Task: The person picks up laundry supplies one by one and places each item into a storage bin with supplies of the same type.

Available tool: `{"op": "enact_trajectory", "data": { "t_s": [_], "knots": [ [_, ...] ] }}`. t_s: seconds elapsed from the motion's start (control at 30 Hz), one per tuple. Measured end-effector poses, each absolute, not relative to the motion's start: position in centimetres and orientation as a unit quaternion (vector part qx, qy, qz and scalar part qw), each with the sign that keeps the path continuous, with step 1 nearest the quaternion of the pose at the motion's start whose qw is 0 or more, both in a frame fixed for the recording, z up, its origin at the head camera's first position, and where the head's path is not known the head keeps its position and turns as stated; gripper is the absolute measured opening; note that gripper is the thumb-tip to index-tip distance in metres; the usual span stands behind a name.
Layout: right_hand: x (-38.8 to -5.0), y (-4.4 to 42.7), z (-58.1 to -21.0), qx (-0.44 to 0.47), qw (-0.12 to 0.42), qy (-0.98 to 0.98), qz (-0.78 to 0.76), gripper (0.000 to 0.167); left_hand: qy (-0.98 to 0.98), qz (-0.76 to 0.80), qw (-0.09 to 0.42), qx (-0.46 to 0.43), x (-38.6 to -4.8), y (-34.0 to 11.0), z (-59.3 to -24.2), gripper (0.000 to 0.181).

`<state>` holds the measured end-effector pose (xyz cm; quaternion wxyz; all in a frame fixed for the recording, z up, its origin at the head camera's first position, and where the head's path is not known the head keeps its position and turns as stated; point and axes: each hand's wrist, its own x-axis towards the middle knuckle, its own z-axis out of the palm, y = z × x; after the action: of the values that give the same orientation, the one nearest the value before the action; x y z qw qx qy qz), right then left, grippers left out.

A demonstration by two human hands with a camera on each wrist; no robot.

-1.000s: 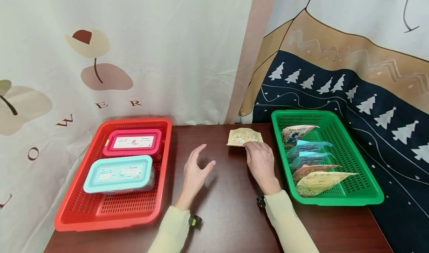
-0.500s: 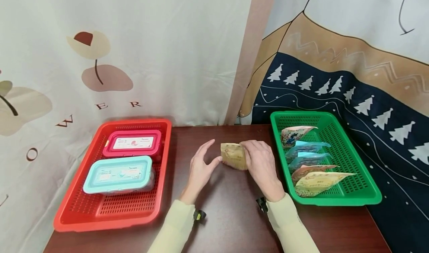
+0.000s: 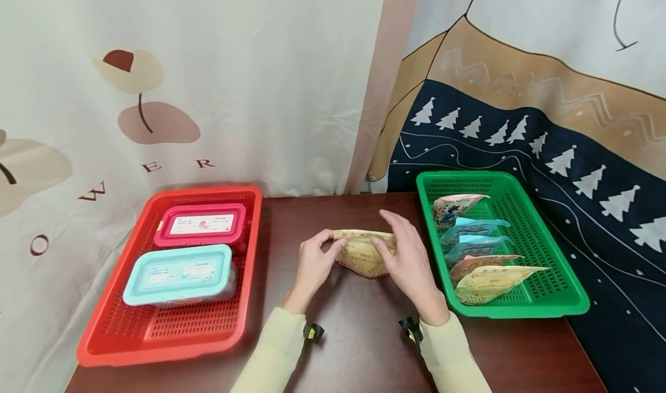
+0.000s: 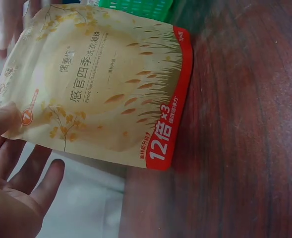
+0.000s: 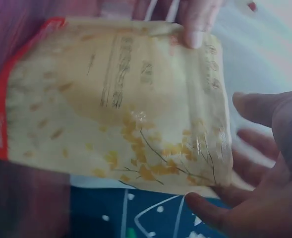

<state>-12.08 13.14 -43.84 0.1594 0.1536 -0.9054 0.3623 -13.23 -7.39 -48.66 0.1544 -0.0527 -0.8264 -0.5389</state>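
Observation:
A pale yellow laundry-pod pouch (image 3: 362, 258) is held upright at the middle of the brown table. My left hand (image 3: 314, 266) pinches its upper left corner between thumb and fingers. The right hand (image 3: 413, 266) is at the pouch's other side with its fingers spread and its thumb in front of the pouch. In the left wrist view the pouch (image 4: 101, 84) shows printed leaves, grass and a red bottom band. Seen from the right wrist, the pouch (image 5: 121, 114) is slightly blurred, and the right hand's thumb stands apart from its top edge.
A red basket (image 3: 151, 355) on the left holds a pink-lidded box (image 3: 202, 224) and a light blue-lidded box (image 3: 179, 273). At the right a green basket (image 3: 551, 309) holds several standing pouches, the nearest one a yellow pouch (image 3: 494, 283). Printed curtains hang behind the table.
The right hand has lifted the pouch off the table and brought it nearer and leftward. The left hand has taken its left corner, and the right hand's fingers have spread off the pouch.

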Motion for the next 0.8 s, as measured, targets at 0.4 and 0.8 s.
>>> {"op": "enact_trajectory", "data": {
  "t_s": [0.4, 0.8],
  "knots": [
    [-10.7, 14.4, -46.7, 0.033, 0.044, -0.836, 0.545, 0.038, -0.803, -0.582, 0.117, -0.059, -12.7, -7.5, -48.5, 0.012],
    [-11.0, 14.7, -47.1, 0.018, 0.067, -0.827, 0.559, 0.021, -0.796, -0.587, 0.136, -0.054, -12.7, -6.7, -48.5, 0.007]
  ]
}}
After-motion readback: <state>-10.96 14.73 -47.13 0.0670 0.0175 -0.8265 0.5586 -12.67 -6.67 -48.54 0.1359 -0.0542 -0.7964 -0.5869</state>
